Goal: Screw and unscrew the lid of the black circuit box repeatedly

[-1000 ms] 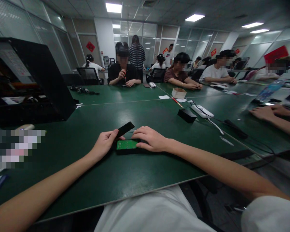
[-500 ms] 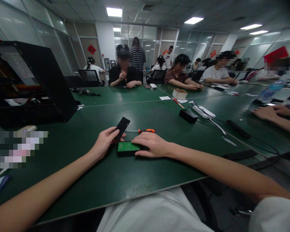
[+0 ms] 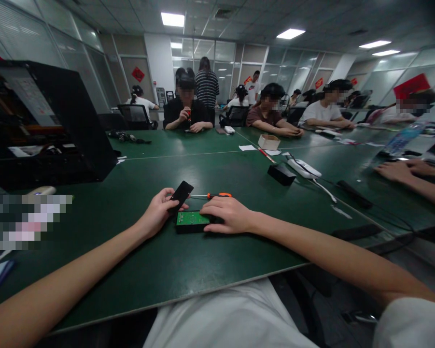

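Observation:
A flat black cover is gripped between the thumb and fingers of my left hand, held tilted just above the table. Right beside it, a shallow black case lies on the table with a green circuit board showing inside. My right hand grips the case's right end, thumb at the near side and fingers over the top; that end is hidden under them. Behind the case lies a screwdriver with an orange and black handle, its shaft pointing left.
A large black computer case stands at the left. Farther right on the green table are a black box, a white power strip with cables and a small open carton. Other people sit around the table, one person's hands at the right.
My left hand has lowered the black cover slightly and tilted it more toward the case. The right hand stays on the case.

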A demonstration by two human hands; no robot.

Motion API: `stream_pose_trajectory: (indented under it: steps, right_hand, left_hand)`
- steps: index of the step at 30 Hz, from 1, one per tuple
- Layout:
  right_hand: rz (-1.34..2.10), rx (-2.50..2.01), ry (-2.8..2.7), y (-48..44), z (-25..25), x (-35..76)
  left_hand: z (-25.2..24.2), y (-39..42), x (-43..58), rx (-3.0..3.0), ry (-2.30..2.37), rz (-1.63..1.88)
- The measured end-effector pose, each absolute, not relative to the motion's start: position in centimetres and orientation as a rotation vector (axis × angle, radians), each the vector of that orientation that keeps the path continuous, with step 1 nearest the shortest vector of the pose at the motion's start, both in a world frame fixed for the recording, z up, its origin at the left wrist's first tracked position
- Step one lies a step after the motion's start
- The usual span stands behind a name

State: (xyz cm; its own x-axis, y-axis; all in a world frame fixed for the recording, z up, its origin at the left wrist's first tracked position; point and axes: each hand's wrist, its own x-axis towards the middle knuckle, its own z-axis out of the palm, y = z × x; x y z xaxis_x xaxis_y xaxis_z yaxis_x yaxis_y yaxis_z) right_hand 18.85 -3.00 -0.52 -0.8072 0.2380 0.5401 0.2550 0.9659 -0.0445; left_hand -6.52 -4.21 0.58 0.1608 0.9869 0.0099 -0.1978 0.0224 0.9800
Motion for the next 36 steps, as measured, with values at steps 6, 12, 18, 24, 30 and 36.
stream_pose_trajectory:
  steps: [6,12,18,24,30,36]
  right_hand:
    - [-0.094,-0.344,-2.548,-2.9,-0.7,18.7]
    - [-0.122,-0.326,-2.545,-2.9,-0.7,18.8]
    - [-0.122,-0.289,-2.536,-2.7,-0.7,18.9]
    - [-0.058,-0.337,-2.589,-3.2,0.3,19.3]
    - [0.138,-0.510,-2.610,-4.6,0.0,18.0]
    - [0.222,-0.634,-2.703,-5.3,1.2,17.8]
  left_hand:
    - [0.7,-4.3,-6.6,1.304,0.986,1.076]
    - [0.5,-4.3,-6.7,1.286,0.962,1.063]
    - [0.3,-4.2,-6.8,1.225,0.964,1.039]
    - [0.2,-4.1,-6.7,1.227,0.978,1.026]
    - [-0.2,-3.9,-6.9,1.312,0.979,1.012]
    - [0.0,-4.1,-6.8,1.361,0.974,1.054]
